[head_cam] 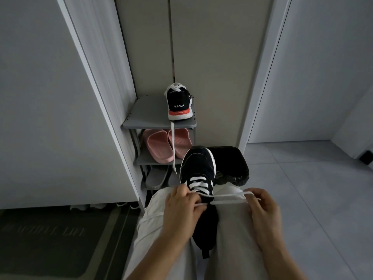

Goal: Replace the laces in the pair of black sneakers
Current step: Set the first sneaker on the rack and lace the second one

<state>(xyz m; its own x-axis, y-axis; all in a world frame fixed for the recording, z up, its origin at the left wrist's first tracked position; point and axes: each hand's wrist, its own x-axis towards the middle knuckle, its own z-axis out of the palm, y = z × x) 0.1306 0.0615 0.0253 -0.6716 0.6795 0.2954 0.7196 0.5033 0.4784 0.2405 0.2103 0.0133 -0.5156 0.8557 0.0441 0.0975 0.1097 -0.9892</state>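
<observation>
The sneaker [198,168] lies on the person's lap between the knees. Its long axis runs near to far, with the toe pointing toward the shoe rack [145,116]. The white lace [226,199] crosses the far eyelets in several rows; the eyelets nearest the hands are partly hidden. The left hand [181,207] sits at the sneaker's left eyelet row, fingers curled and pinching the lace. The right hand [262,207] is off to the right of the sneaker, pinching two lace runs drawn taut sideways. The left hand is nearer the eyelets, so the next threading likely falls to it. The second sneaker [179,104] stands on the rack's top shelf, heel toward the person.
</observation>
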